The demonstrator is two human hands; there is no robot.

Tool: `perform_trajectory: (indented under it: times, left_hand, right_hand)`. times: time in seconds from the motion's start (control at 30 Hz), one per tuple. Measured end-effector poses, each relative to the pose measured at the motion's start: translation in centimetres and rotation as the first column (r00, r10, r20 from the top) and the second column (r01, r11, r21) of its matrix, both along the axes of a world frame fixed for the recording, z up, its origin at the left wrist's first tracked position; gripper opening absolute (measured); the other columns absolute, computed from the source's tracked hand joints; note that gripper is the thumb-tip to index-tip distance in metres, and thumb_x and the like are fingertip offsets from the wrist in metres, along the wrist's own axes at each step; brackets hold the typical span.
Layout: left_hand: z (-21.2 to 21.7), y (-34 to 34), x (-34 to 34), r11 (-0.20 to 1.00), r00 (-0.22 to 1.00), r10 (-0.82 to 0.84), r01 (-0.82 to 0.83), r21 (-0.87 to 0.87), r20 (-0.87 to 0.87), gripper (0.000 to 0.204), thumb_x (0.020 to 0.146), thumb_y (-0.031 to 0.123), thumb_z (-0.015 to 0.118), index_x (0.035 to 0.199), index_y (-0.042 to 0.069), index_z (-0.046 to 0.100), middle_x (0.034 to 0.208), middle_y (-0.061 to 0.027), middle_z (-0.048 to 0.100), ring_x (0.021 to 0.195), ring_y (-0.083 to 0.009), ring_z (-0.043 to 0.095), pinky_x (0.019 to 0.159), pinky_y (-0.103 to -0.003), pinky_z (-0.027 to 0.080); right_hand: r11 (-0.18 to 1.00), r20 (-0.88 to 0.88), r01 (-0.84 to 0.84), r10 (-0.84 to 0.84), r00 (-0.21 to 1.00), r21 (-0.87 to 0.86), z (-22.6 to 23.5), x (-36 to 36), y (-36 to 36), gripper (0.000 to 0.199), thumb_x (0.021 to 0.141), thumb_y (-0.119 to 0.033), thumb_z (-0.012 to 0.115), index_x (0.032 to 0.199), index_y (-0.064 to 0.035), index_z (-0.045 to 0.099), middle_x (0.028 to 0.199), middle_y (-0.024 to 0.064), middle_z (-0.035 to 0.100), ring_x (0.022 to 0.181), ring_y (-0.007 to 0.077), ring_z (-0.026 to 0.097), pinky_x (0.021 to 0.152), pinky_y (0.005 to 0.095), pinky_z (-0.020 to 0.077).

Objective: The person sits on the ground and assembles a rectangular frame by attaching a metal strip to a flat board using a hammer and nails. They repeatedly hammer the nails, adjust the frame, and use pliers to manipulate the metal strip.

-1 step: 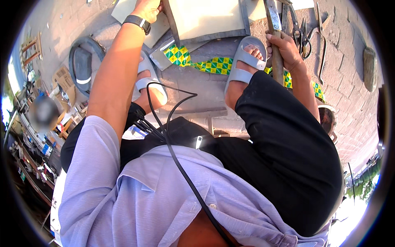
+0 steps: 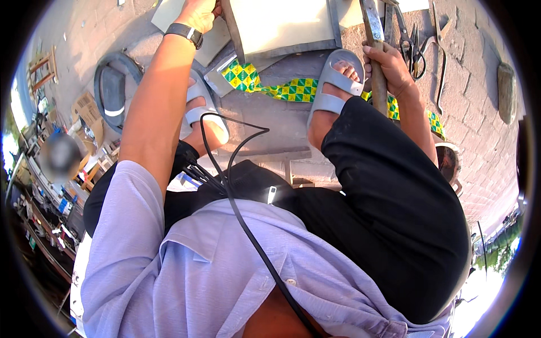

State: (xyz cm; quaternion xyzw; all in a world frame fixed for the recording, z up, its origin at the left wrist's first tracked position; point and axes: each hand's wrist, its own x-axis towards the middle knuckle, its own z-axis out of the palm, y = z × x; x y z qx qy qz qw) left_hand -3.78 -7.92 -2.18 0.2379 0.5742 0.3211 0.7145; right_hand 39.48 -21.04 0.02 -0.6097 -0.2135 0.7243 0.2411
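the right hand (image 2: 389, 67) grips a wooden-handled tool (image 2: 374, 50) running toward 12 o'clock, while the left hand (image 2: 198, 14) holds the flat panel's (image 2: 282, 25) 9 o'clock edge.

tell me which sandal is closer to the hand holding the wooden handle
The right sandal, beside the right hand gripping the wooden handle; the left sandal sits under the left arm.

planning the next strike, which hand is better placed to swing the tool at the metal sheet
Right, probably: the right hand already wraps the wooden tool handle beside the metal sheet, while the left hand is busy steadying the sheet's corner.
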Motion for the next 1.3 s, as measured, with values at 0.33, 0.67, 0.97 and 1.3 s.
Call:
perform_trajectory:
  times: [0.33, 0.67, 0.97, 1.3]
  left_hand:
    - [1.3, 2.0, 3.1, 0.999, 0.962, -0.042, 0.041, 0.007, 0.270, 0.049, 0.107, 0.036, 0.056, 0.139, -0.001, 0.059, 0.137, -0.0167, 0.066, 0.124, -0.0301, 0.063, 0.110, -0.046, 0.048]
    - [-0.4, 4.6, 2.1, 0.949, 0.940, 0.287, -0.306, 0.080, 0.186, 0.039, 0.106, 0.030, 0.056, 0.127, -0.002, 0.064, 0.124, -0.0163, 0.071, 0.117, -0.0324, 0.066, 0.106, -0.046, 0.051]
    - [-3.9, 4.6, 1.3, 0.901, 0.843, 0.415, -0.432, -0.028, 0.342, 0.035, 0.108, 0.033, 0.056, 0.119, 0.002, 0.068, 0.116, -0.0110, 0.073, 0.108, -0.0237, 0.068, 0.099, -0.038, 0.053]
    - [-6.0, 6.3, 0.4, 0.899, 0.898, 0.433, -0.424, -0.110, 0.082, 0.029, 0.103, 0.023, 0.068, 0.127, 0.007, 0.062, 0.127, -0.0083, 0.066, 0.126, -0.0248, 0.059, 0.112, -0.047, 0.048]
  right_hand:
    - [0.999, -0.012, 0.004, -0.003, 1.000, 0.040, 0.0, 0.0, 0.3, 0.027, 0.092, -0.022, 0.075, 0.100, 0.0003, 0.062, 0.080, 0.0062, 0.063, 0.065, 0.0150, 0.061, 0.059, 0.0316, 0.0528]
    - [0.981, 0.190, -0.004, -0.034, 0.981, 0.194, 0.5, -0.2, 0.1, 0.023, 0.090, -0.022, 0.074, 0.089, -0.0016, 0.063, 0.072, 0.0047, 0.063, 0.062, 0.0130, 0.059, 0.057, 0.0296, 0.0488]
    - [0.837, 0.610, -0.363, 0.044, 0.791, 0.410, 4.5, -2.7, 0.0, 0.042, 0.085, -0.024, 0.078, 0.117, 0.0003, 0.065, 0.091, 0.0157, 0.073, 0.083, 0.0241, 0.072, 0.077, 0.0379, 0.0561]
    - [0.715, 0.733, -0.636, 0.261, 0.628, 0.290, 5.0, -5.0, -2.6, 0.048, 0.089, -0.018, 0.075, 0.132, -0.0031, 0.060, 0.109, 0.0239, 0.071, 0.102, 0.0426, 0.070, 0.085, 0.0444, 0.0560]
